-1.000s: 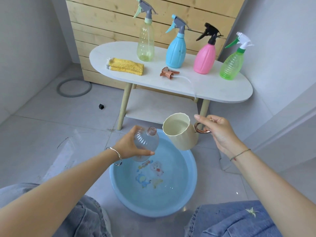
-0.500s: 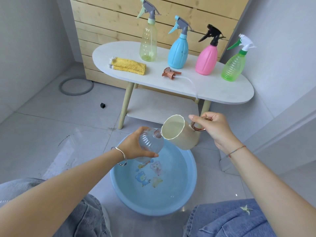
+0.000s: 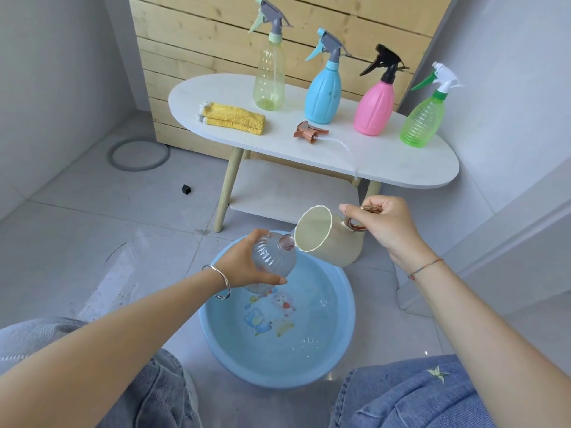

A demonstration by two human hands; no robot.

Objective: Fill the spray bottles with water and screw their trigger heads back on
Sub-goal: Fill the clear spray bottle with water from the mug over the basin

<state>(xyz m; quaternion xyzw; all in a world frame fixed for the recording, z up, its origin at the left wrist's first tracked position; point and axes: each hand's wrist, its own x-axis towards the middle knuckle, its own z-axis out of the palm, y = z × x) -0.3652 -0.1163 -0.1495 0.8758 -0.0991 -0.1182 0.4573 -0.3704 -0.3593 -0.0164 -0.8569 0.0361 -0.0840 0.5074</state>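
Grey floor tiles (image 3: 92,211) are carrying the whole work area. Nearest the camera, a blue basin (image 3: 348,329) is sitting between the person's denim-clad knees and is holding clear water over a cartoon print on its bottom.

Above the basin's far edge, the left hand (image 3: 244,264) is gripping a clear ribbed bottle (image 3: 273,259), fingers wrapped round its body and thumb lying across the near side. The bottle's long axis is tilting, base down-left, uncapped neck pointing up-right and meeting the rim of a cream cup (image 3: 336,245). The right hand (image 3: 386,227) is pinching the cup's copper ring handle (image 3: 355,225) and tipping the mouth toward the bottle. Contents of cup and bottle cannot be told.

Beyond, a white oval table (image 3: 401,162) is bearing a loose copper trigger head (image 3: 309,133) lying on its side, its tube trailing right, and a folded yellow cloth (image 3: 234,118). Behind these, four capped bottles are standing upright: yellow-green (image 3: 269,84), blue (image 3: 323,97), pink (image 3: 374,109), green (image 3: 421,122).
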